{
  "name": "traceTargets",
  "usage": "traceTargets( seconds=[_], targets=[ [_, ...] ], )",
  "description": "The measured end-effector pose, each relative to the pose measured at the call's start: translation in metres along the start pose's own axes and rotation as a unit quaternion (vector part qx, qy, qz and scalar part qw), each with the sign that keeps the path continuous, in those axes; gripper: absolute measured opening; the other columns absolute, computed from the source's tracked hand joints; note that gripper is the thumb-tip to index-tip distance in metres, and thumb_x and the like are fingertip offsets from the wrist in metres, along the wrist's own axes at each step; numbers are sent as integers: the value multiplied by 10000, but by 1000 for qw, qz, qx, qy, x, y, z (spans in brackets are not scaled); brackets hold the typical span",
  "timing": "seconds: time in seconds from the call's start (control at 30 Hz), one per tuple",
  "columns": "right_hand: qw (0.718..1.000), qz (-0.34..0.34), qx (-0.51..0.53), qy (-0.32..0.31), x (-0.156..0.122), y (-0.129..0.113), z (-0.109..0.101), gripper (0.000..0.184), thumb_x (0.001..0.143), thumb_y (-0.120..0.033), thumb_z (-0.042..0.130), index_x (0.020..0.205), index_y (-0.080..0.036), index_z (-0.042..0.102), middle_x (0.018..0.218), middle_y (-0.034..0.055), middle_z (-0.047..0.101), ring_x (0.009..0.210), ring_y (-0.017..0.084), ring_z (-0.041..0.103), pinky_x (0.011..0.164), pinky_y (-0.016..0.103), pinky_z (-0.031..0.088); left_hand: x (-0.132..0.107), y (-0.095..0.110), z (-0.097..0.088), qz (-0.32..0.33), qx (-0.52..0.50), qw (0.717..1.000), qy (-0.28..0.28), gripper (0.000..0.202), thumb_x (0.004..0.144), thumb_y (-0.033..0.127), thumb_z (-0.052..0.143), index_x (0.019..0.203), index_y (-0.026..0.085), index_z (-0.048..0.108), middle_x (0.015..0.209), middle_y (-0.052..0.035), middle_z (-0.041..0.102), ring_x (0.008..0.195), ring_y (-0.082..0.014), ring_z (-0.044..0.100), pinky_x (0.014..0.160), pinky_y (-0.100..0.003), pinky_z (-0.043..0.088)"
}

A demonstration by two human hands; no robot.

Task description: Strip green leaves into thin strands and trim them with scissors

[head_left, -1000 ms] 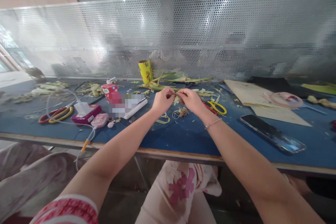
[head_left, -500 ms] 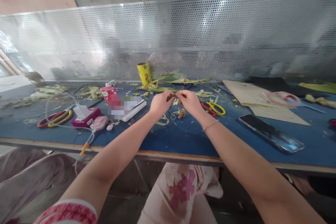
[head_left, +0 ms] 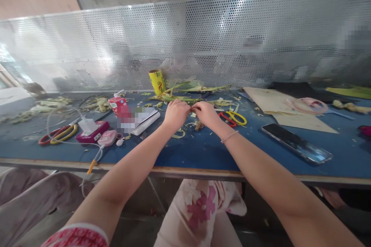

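My left hand [head_left: 175,112] and my right hand [head_left: 206,112] meet over the middle of the blue table [head_left: 203,150], fingertips together. Both are closed in a pinch on a small piece of palm-leaf strip [head_left: 192,114] held between them. Most of the piece is hidden by the fingers. Curled leaf strips [head_left: 180,134] and a small brownish woven bit [head_left: 199,125] lie on the table just below the hands. Green palm leaves [head_left: 179,94] lie behind the hands.
Yellow and red scissors [head_left: 234,117] lie right of my hands, a phone [head_left: 296,143] further right. A yellow can [head_left: 156,81] stands by the perforated metal screen [head_left: 203,38]. Left are a red carton [head_left: 118,104], a pink box [head_left: 92,131] and more scissors [head_left: 58,134].
My two hands have stayed together, dropping slightly toward the table while working the leaf piece. The view has shifted a little.
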State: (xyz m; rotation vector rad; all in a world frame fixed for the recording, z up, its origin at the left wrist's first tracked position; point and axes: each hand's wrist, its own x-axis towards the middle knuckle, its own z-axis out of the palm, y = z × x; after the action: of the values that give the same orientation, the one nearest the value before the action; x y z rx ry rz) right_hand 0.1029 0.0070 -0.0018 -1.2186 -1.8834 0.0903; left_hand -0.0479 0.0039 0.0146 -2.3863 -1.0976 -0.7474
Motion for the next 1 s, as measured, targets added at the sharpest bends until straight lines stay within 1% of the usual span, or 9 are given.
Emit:
traceTargets(
  seconds=[0.1,0.2,0.4,0.53,0.67,0.77,0.87,0.93,1.0],
  targets=[
    [999,24,-2,-48,0,3,0,132,780,-146,572,733,-155,695,700,60,671,713,172,600,692,272,414,1,-6,13,-19,-80,996,-36,220,819,267,499,705,171,661,738,-76,631,774,-198,555,698,-302,394],
    [996,36,11,-79,0,8,0,122,775,-156,578,729,-163,690,709,52,675,712,169,601,685,271,415,3,-11,24,-65,-173,981,-60,171,769,251,534,686,169,659,717,-51,632,699,-163,549,645,-264,388],
    [995,46,59,-71,1,20,0,53,739,-158,600,788,-166,614,767,36,660,708,146,591,662,259,429,4,-10,26,-174,-274,942,-89,79,677,163,560,625,162,619,599,4,604,589,-121,522,582,-227,374],
    [994,55,56,-78,0,24,0,58,721,-163,607,762,-169,567,765,35,643,711,150,588,656,262,429,5,-13,32,-242,-359,895,-105,98,689,190,557,594,165,551,510,25,561,492,-105,499,530,-223,371],
    [991,61,66,-95,-1,23,0,61,707,-123,601,735,-160,562,757,39,644,707,145,591,666,259,433,6,-14,38,-271,-454,844,-90,127,684,152,562,573,159,501,465,35,525,440,-82,464,510,-217,374],
    [992,48,67,-94,-1,21,1,65,698,-119,614,726,-161,573,767,41,653,732,147,601,690,261,440,8,-11,38,-313,-520,791,-74,148,678,105,562,560,151,485,443,41,499,426,-70,452,496,-210,372],
    [994,17,61,-84,-1,21,1,47,715,-132,611,731,-167,584,777,38,660,755,147,607,713,263,442,8,-8,39,-347,-569,742,-70,155,692,83,537,569,150,470,459,31,526,443,-75,497,519,-216,411],
    [994,2,57,-90,-2,20,1,38,734,-134,596,734,-171,586,775,34,659,745,143,606,706,258,439,8,-7,41,-356,-578,731,-72,156,706,71,505,589,157,448,472,24,549,467,-86,536,531,-220,433],
    [994,-8,49,-97,-2,20,1,55,746,-121,577,733,-174,585,771,30,655,735,138,602,694,251,430,8,-7,42,-361,-574,731,-76,155,714,61,478,615,166,422,483,27,562,487,-94,563,530,-218,445]
  ],
)
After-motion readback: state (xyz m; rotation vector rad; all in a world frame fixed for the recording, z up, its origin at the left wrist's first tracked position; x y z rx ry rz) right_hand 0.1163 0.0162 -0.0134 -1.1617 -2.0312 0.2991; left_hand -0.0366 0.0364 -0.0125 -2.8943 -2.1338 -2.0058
